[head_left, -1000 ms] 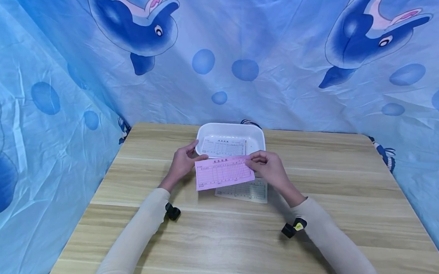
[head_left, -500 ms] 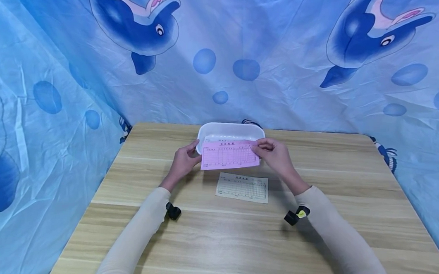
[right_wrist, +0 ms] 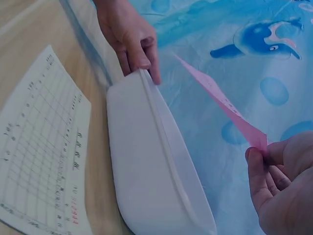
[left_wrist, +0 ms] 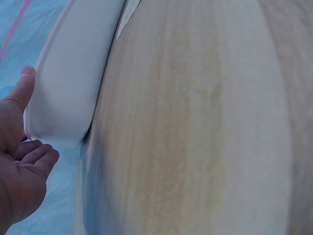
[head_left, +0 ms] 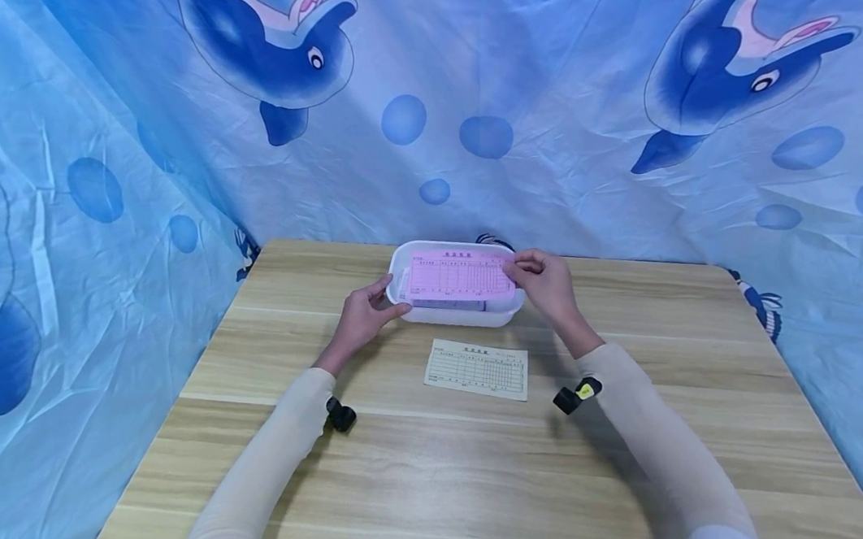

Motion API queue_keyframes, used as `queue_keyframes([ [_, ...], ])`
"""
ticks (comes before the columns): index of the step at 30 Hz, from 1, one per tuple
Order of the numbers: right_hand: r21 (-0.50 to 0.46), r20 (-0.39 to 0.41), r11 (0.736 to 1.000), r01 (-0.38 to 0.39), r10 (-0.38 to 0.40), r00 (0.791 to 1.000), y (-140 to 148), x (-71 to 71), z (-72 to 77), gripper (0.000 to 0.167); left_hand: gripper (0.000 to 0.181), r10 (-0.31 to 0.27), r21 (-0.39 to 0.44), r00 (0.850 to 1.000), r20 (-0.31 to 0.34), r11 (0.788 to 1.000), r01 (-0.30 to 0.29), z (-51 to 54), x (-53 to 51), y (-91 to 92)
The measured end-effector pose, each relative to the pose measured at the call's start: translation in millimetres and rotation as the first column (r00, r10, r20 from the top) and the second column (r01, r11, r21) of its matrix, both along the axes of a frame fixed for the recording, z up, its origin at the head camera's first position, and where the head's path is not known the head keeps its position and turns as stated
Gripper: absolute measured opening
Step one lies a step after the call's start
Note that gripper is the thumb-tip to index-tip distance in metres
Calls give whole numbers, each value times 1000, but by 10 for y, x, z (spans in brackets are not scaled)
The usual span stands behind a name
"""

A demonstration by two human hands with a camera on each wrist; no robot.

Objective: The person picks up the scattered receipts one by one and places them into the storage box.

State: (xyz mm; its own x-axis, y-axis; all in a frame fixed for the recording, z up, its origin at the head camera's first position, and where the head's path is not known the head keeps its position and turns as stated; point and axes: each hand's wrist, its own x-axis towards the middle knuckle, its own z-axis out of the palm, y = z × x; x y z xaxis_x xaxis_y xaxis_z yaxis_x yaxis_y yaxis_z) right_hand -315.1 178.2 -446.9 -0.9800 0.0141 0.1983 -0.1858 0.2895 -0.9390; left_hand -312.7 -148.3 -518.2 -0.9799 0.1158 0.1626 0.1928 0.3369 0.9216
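Note:
A pink printed form slip [head_left: 461, 276] is pinched at its right edge between the thumb and fingers of my right hand [head_left: 548, 286]. It hovers over a white plastic tray [head_left: 463, 315], as the right wrist view shows with the slip [right_wrist: 225, 105] raised above the rim. My left hand [head_left: 361, 315] holds the tray's left end, its thumb at the rim and its other fingers round the corner. Inside the tray lies a pale form slip, mostly hidden under the pink one. In front of the tray a cream form slip [head_left: 476, 370] lies flat on the table.
The wooden table [head_left: 428, 481] reaches back to a blue dolphin-print curtain [head_left: 559, 189] close behind the tray. Dark tasselled cords [head_left: 496, 240] show at the table's far edge. Each wrist wears a small black camera [head_left: 342, 416].
My right hand has carried the pink slip away from me, from above the cream slip to over the tray. My left hand stays at the tray's left end.

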Motion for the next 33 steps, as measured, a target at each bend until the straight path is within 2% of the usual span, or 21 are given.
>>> queue_keyframes([
  [8, -47, 20, 999, 24, -23, 1000, -60, -202, 6, 24, 82, 1, 7, 1000, 10, 1000, -1, 11, 2, -6],
  [15, -40, 25, 998, 40, -39, 999, -115, -372, -58, 22, 81, 0, 6, 1000, 13, 1000, -1, 4, -4, -11],
  [24, 14, 67, 999, 33, -33, 997, -219, -496, -166, 20, 81, -3, 6, 1000, 20, 1000, 3, 4, -18, -20],
  [33, 51, 104, 998, 39, -44, 994, -346, -555, -248, 20, 81, -1, 3, 1000, 18, 1000, 1, 26, 4, -16],
])
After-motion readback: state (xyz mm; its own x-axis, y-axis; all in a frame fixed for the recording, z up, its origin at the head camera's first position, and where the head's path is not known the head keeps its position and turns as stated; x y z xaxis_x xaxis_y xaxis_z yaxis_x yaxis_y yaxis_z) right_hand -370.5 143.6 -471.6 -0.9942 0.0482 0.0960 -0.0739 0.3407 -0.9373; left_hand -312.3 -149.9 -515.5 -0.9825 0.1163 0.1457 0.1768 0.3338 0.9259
